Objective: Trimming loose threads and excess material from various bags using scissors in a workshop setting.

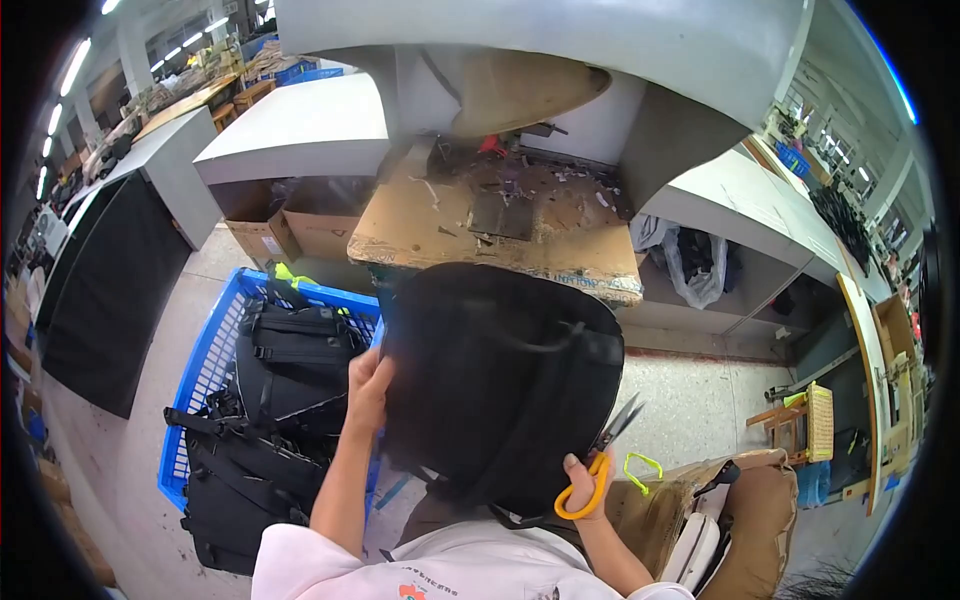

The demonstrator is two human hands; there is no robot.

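A black bag (490, 385), which looks like a backpack, is held up in front of my body. Its surface is partly blurred. My left hand (368, 390) is closed on the bag's left edge. At the bag's lower right, my right hand (592, 492) grips scissors with orange-yellow handles (603, 470). Their blades stick out up and to the right, slightly apart, beside the bag's edge. Whether the right fingers also hold the bag is hidden. Just right of that hand is a neon yellow-green loop of cord (656, 462).
On my left, a blue plastic basket (205, 345) holds several black bags (285, 400). A worn workbench (400, 215) with scraps stands ahead, under a grey overhang (560, 25). An open cardboard box (640, 520) is at my right, and a small wooden stool (800, 425) stands farther right.
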